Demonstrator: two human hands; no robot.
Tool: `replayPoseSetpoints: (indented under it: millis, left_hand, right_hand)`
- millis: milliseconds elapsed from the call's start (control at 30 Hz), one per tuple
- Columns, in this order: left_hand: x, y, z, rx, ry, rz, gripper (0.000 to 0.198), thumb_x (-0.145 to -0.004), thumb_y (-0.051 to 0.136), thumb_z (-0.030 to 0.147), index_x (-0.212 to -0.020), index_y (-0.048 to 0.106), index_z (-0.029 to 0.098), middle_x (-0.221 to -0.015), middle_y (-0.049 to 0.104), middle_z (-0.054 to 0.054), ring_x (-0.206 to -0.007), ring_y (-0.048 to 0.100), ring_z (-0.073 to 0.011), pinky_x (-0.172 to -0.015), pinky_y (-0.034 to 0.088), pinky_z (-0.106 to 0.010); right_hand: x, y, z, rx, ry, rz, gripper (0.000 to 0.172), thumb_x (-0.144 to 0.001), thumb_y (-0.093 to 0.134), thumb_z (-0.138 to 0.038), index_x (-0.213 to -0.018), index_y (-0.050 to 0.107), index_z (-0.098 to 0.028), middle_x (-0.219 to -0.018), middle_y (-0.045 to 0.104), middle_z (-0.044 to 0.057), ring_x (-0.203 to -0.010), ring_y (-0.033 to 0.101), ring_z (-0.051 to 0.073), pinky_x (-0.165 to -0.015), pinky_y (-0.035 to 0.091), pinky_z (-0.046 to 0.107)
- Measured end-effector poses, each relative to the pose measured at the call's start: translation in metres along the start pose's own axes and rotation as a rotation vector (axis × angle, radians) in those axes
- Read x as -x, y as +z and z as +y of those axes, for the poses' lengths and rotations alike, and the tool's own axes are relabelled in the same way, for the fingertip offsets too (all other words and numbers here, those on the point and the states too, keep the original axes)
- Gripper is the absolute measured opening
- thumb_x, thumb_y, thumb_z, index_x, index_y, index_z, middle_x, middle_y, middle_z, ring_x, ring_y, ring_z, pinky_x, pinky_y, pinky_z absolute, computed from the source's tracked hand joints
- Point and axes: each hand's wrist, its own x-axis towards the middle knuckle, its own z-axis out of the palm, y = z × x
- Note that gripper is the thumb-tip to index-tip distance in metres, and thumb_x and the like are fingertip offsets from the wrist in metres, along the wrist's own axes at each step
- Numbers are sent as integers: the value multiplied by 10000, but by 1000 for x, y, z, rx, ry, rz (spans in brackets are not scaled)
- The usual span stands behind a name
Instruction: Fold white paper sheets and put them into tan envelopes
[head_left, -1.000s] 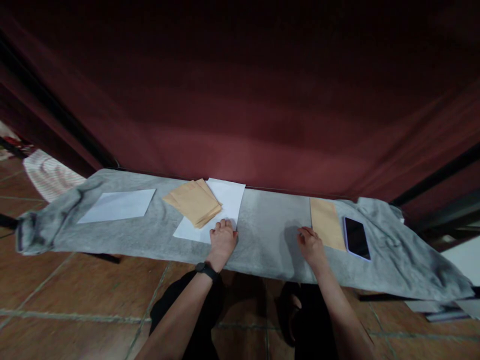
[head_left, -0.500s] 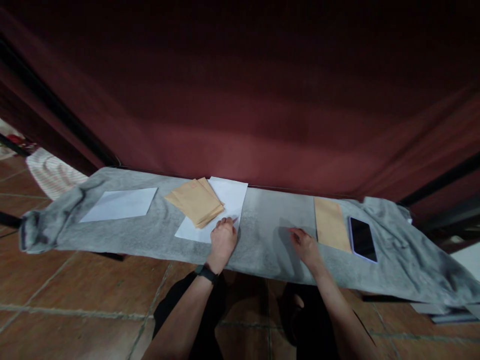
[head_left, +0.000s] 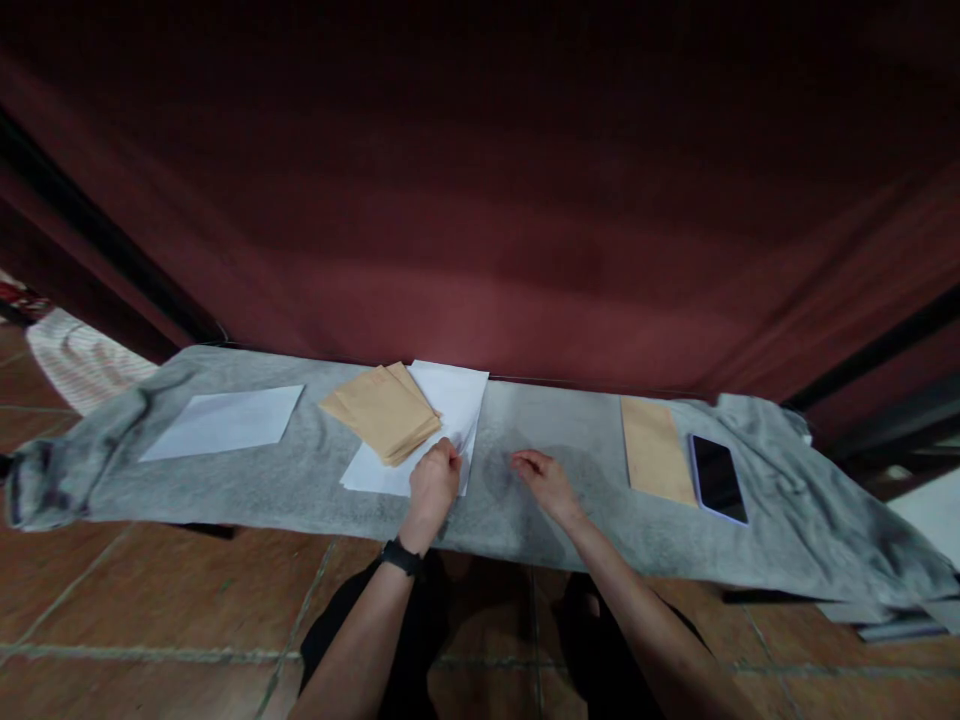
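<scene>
My left hand (head_left: 433, 478), with a black wristband, pinches the near right corner of a stack of white paper sheets (head_left: 450, 400) and lifts that edge slightly. A fanned pile of tan envelopes (head_left: 381, 410) lies on the left part of those sheets. My right hand (head_left: 545, 479) hovers over the grey cloth (head_left: 540, 440) a little to the right of the sheets, fingers loosely curled and apart, holding nothing. All of this lies on a long low bench covered by the cloth.
A single white sheet (head_left: 221, 421) lies at the left of the cloth. One tan envelope (head_left: 654, 449) and a dark smartphone (head_left: 715, 477) lie at the right. A dark red curtain (head_left: 480, 220) hangs behind. Brown floor tiles (head_left: 150, 610) are below. A striped cloth (head_left: 82, 360) sits far left.
My right hand has moved left from beside the single tan envelope toward the white sheets. My left hand went from resting on the sheets' corner to pinching and lifting it.
</scene>
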Motion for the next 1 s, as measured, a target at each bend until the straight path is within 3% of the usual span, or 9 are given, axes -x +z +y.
replayPoseSetpoints:
  millis: [100, 200, 367, 500, 600, 700, 800, 867, 1000]
  left_hand:
    - [3, 6, 0, 33, 49, 36, 115, -957, 533, 190, -902, 629, 222, -835, 706, -37, -811, 674, -198, -687, 396, -276]
    - [-2, 12, -5, 143, 33, 35, 120, -894, 608, 185, -789, 573, 232, -722, 638, 14, -708, 619, -172, -637, 365, -262]
    - [-21, 24, -21, 580, 15, -7, 235, -746, 676, 182, -635, 474, 227, -566, 475, 82, -558, 470, -114, -570, 355, -227]
    - [-30, 32, -28, 908, 6, -83, 283, -644, 728, 242, -578, 454, 218, -542, 445, 94, -518, 422, -88, -533, 357, -218]
    - [-32, 31, -29, 952, 11, -115, 295, -604, 745, 265, -557, 458, 214, -524, 453, 93, -521, 434, -86, -537, 373, -216]
    - [-27, 23, -23, 854, 22, -102, 258, -630, 714, 217, -561, 466, 217, -527, 470, 87, -524, 466, -95, -562, 406, -226]
    - [-14, 13, -11, 626, 99, 100, 165, -732, 657, 178, -636, 531, 223, -615, 544, 53, -603, 536, -131, -631, 453, -258]
    - [-1, 9, 0, 513, 240, 243, 101, -836, 616, 197, -742, 591, 226, -770, 625, -1, -781, 607, -174, -755, 498, -299]
    - [21, 13, 21, 456, 572, 180, 127, -971, 529, 225, -920, 646, 234, -999, 671, -65, -1012, 613, -219, -912, 512, -360]
  right_hand:
    - [-19, 32, -9, -48, 44, -41, 225, -896, 582, -389, -890, 732, -221, -794, 734, 14, -632, 639, 150, -569, 543, 258]
    - [-33, 58, -12, -80, 74, -66, 241, -916, 548, -418, -898, 701, -232, -759, 695, -11, -576, 609, 131, -493, 503, 225]
    - [-45, 75, -14, -66, 59, -16, 230, -915, 527, -374, -1028, 668, -233, -786, 657, -27, -648, 606, 136, -582, 495, 232]
    - [-47, 80, -23, -11, 8, -17, 182, -894, 559, -348, -846, 681, -223, -781, 669, -26, -771, 614, 140, -717, 469, 231]
    - [-44, 87, -27, 35, 2, -40, 273, -894, 564, -376, -681, 635, -221, -667, 618, -40, -696, 580, 135, -664, 427, 226]
    - [-41, 94, -31, 80, 1, -56, 317, -870, 572, -327, -570, 569, -223, -560, 523, -55, -612, 524, 126, -612, 386, 222]
    - [-44, 88, -37, 107, -13, -43, 255, -845, 543, -256, -597, 594, -228, -585, 540, -53, -635, 530, 128, -630, 395, 216]
    - [-48, 72, -43, 115, -36, -4, 220, -852, 519, -269, -674, 644, -235, -684, 613, -39, -698, 564, 137, -677, 424, 220]
    - [-52, 19, -46, 91, -120, 131, 231, -842, 508, -376, -751, 668, -236, -804, 677, -2, -753, 594, 160, -719, 459, 245]
